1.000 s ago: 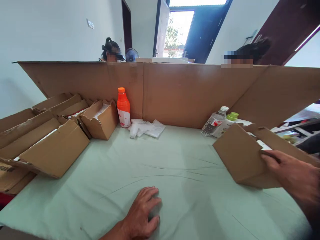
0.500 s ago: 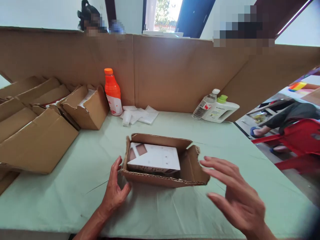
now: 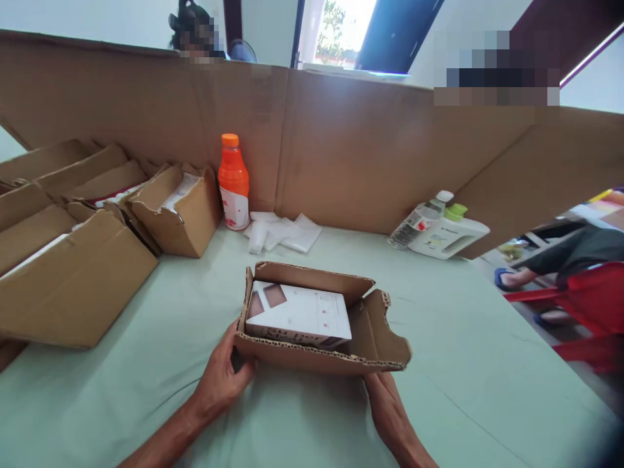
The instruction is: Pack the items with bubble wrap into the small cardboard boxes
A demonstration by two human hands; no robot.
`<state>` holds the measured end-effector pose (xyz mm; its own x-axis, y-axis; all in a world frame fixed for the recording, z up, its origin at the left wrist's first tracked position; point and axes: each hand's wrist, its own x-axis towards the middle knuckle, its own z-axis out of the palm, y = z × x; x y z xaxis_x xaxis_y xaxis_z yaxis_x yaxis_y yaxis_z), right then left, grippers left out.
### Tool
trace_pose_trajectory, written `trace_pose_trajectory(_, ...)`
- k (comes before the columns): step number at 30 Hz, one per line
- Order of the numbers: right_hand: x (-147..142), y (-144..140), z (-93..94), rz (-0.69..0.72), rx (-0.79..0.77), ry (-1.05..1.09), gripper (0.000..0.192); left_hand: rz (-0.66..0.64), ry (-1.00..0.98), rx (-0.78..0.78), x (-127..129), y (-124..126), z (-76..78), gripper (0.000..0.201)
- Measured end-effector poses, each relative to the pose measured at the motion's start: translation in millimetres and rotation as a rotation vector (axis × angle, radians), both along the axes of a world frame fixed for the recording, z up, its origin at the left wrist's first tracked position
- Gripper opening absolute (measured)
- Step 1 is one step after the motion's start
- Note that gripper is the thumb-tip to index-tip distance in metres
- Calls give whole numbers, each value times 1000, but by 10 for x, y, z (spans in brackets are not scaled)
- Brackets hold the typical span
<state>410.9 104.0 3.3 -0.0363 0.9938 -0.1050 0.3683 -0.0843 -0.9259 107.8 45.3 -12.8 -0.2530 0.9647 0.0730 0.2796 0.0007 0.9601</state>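
An open-topped cardboard box [image 3: 307,359] is in front of me in the head view, with a white printed carton [image 3: 299,312] lying inside its left part. My left hand [image 3: 228,367] grips the left end of the box, thumb along the near side and fingers partly hidden behind the end. Under the near right edge, my right hand [image 3: 385,396] holds the box from below; its fingertips are out of sight beneath the cardboard. The box's right end wall has a cut-out notch.
Several cardboard boxes [image 3: 97,279] stand at the left. Behind are an orange bottle [image 3: 234,182], folded white plastic bags [image 3: 287,233], a clear bottle [image 3: 414,226] and a white jug [image 3: 451,235]. A cardboard partition [image 3: 351,149] borders the table. A red chair [image 3: 595,299] is at the right.
My right hand, open and off to the right before, has moved in under the box's near right side. My left hand has closed on the left end. The view has shifted slightly.
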Motion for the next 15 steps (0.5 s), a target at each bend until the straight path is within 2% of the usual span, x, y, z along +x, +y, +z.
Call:
trace_pose_trajectory(2,-159,123,44,77,-27,-8,66,21,-18,-15,-127,168,30,42)
trace_pose_trajectory(5,-344,316,64,150,-28,-21,65,124,-33,1,-266,340,23,37)
trace_pose_trajectory(8,-377,552,117,223,-20,-40,57,202,-24,18,-332,370,-44,28)
trace_pose_trajectory(10,-331,781,214,244,-3,-51,51,197,-5,20,-350,342,-96,23)
trace_pose_trajectory(12,-295,1083,345,224,58,-64,47,183,19,34,-355,311,-148,28)
trace_pose_trajectory(15,-396,1611,542,226,231,-106,40,185,43,77,-329,277,-248,49)
